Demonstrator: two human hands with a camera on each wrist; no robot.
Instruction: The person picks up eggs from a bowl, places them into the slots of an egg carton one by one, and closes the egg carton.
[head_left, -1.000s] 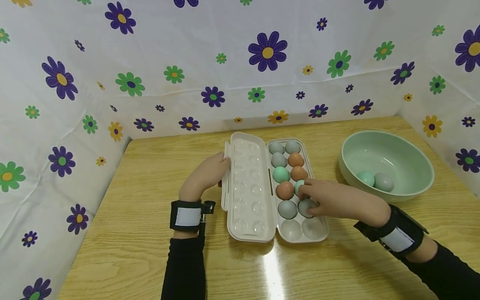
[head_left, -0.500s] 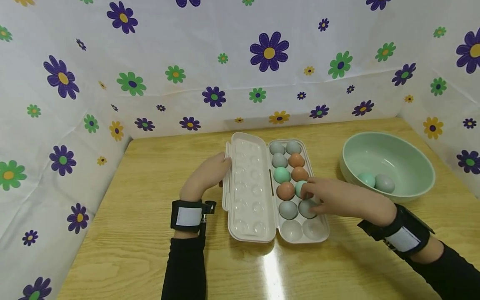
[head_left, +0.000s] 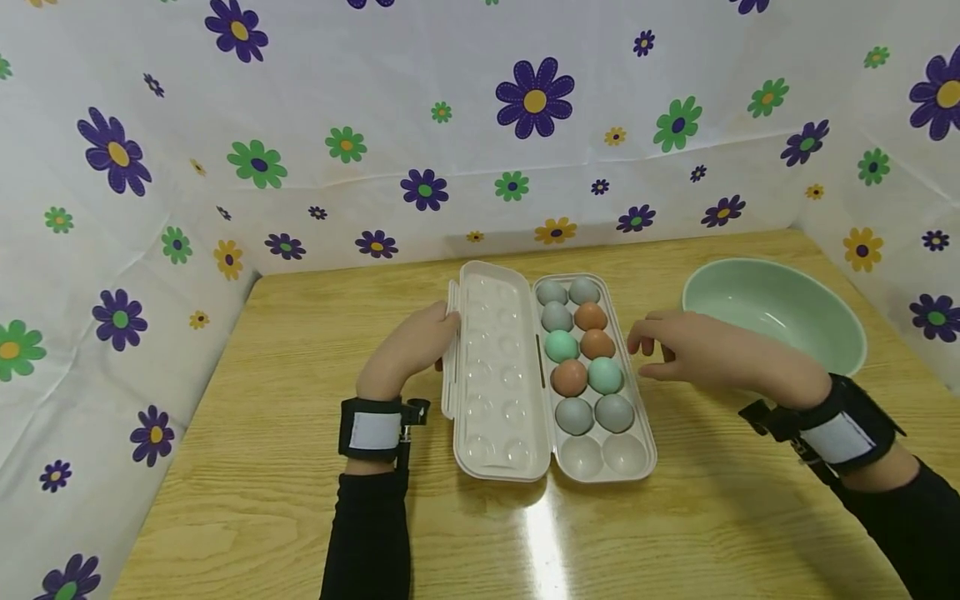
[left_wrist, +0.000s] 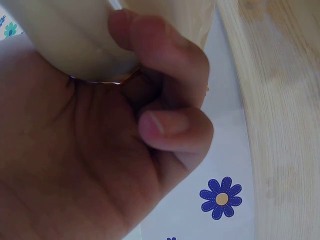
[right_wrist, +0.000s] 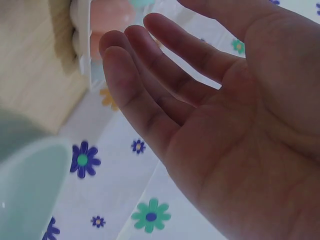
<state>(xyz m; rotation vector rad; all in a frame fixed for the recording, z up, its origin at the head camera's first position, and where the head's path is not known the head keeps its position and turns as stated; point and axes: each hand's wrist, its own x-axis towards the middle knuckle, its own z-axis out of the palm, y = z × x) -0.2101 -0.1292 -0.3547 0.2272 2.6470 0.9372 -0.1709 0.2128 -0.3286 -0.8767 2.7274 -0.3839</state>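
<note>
A white plastic egg carton (head_left: 626, 455) lies unfolded on the table, its lid (head_left: 497, 358) turned to the left. Several grey, brown and mint-green eggs fill its cups, except the two front ones. My left hand (head_left: 411, 346) grips the outer edge of the lid; in the left wrist view its fingers (left_wrist: 170, 55) curl round the pale plastic. Just right of the carton hovers my right hand (head_left: 712, 354), palm bare and fingers (right_wrist: 137, 95) loosely bent, holding nothing. Nearest to it is the mint-green egg (head_left: 605, 376) in the right row.
A pale green bowl (head_left: 780, 312) stands at the right, partly behind my right hand, which hides the near part of its inside. Flowered white cloth (head_left: 375, 100) rises behind the wooden table (head_left: 262, 467) and along both sides.
My right hand has let go of the mint-green egg, which sits in its cup, and has moved right towards the bowl. The left hand has kept its hold on the lid.
</note>
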